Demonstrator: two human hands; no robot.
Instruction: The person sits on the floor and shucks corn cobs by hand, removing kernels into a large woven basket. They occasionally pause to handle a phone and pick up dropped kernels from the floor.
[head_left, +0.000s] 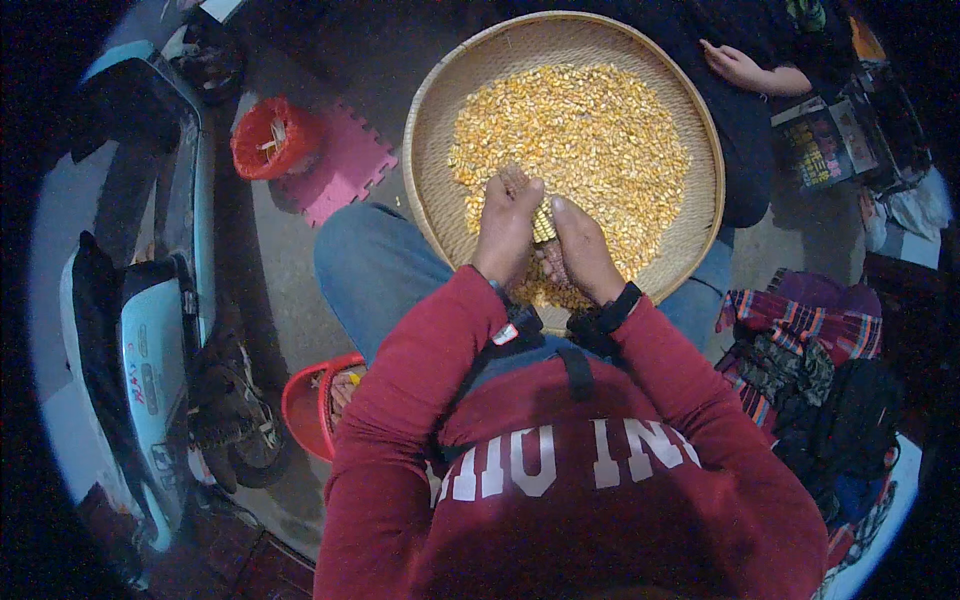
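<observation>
Over the near part of a round woven bamboo tray (442, 217), my two hands meet at the thumbs. My left hand (508, 225) is closed around a reddish, bare corn cob (514, 180) whose end sticks out past the fingers. My right hand (585, 244) grips an ear of corn (544, 226), with rows of yellow kernels showing between the hands. Whether these are one piece or two I cannot tell. Loose corn kernels (577, 127) cover much of the tray, which rests at my lap. My fingers' undersides are hidden.
A red plastic-lined bin (274, 139) stands beside a pink foam mat (341, 165). At left is a light-blue scooter (154, 360). Another person's hand (739, 69) is beyond the tray's right rim. Piled clothing (802, 337) lies at right, below a printed box (814, 150).
</observation>
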